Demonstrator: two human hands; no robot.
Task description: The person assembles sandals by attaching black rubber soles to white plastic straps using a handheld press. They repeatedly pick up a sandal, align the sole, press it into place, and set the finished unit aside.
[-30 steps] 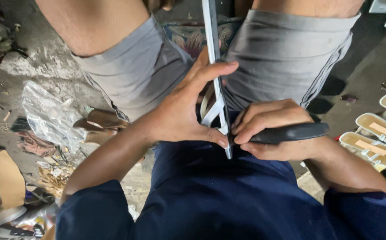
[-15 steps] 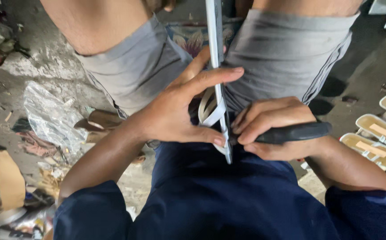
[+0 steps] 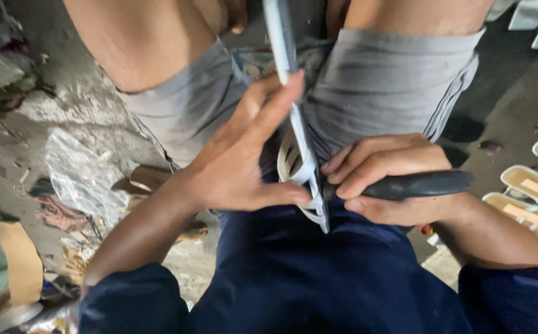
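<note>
Left hand point(image 3: 238, 167) is pinching the pale grey-blue strip point(image 3: 293, 111); right hand point(image 3: 386, 179) is gripping a black-handled tool point(image 3: 430, 184) against it; the cut looks only partly done.

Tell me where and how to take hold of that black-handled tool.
Take the black handle at its free thick end, coming from the right: it lies roughly level, pointing right, while the right hand covers its inner part and the pale strap, pinched by the left hand, crowds the working end.
</note>
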